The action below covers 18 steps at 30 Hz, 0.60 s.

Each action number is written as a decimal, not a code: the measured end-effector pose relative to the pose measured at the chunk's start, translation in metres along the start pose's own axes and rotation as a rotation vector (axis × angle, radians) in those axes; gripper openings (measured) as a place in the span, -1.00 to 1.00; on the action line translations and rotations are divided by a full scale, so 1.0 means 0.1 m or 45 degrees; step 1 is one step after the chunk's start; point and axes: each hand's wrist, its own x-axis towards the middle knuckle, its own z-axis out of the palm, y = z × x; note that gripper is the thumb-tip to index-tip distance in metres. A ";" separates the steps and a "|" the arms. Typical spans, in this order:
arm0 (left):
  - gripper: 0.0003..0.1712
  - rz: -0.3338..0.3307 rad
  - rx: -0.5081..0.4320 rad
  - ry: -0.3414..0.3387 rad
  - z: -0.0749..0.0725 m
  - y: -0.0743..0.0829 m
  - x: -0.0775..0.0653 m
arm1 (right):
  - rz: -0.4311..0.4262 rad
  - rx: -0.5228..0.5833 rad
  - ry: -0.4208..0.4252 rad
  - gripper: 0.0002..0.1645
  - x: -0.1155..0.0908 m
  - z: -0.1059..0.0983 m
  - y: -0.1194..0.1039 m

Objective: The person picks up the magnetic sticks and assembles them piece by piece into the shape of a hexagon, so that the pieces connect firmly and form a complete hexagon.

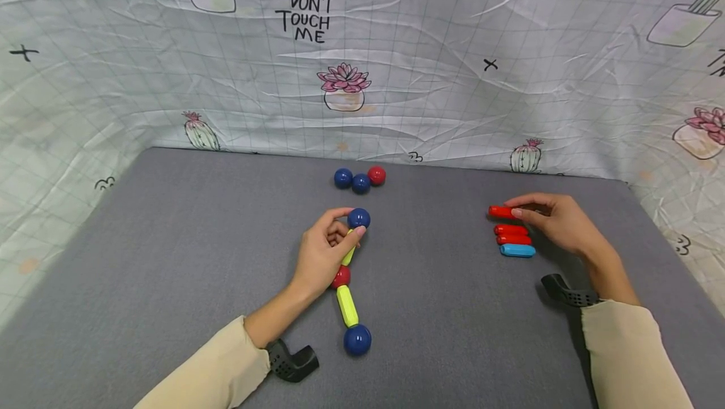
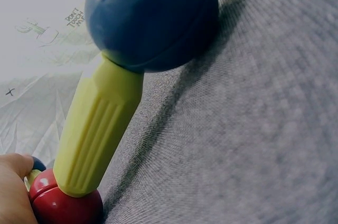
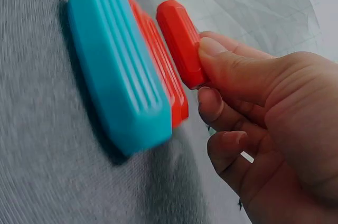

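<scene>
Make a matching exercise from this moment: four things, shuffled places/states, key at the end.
Column 1
1. Left hand
2. Right hand
3. Light-blue rod
4. Loose ball trio, two blue and one red

Column 2
A. Lies on the grey table next to two red rods
B. Pinches a red rod
C. Sits near the table's far edge, held by neither hand
D. Holds the blue end ball of a chain with yellow rods

Pairs: 1-D, 2-B, 3-A, 4-C
</scene>
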 end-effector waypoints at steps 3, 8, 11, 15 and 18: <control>-0.63 -0.001 0.000 -0.001 0.00 0.00 0.00 | 0.012 0.000 0.036 -0.66 0.01 0.01 -0.07; -0.63 0.008 -0.003 0.003 -0.01 0.01 0.00 | 0.000 0.005 0.071 -0.65 0.05 0.05 -0.21; -0.63 0.011 0.000 0.006 -0.01 0.00 0.01 | -0.040 0.041 0.084 -0.68 0.06 0.09 -0.30; -0.63 0.010 0.007 0.006 0.00 0.00 0.01 | -0.106 0.093 0.089 -0.74 0.08 0.14 -0.41; -0.63 0.012 0.007 0.003 0.00 0.00 0.01 | -0.162 0.103 0.083 -0.76 0.10 0.20 -0.46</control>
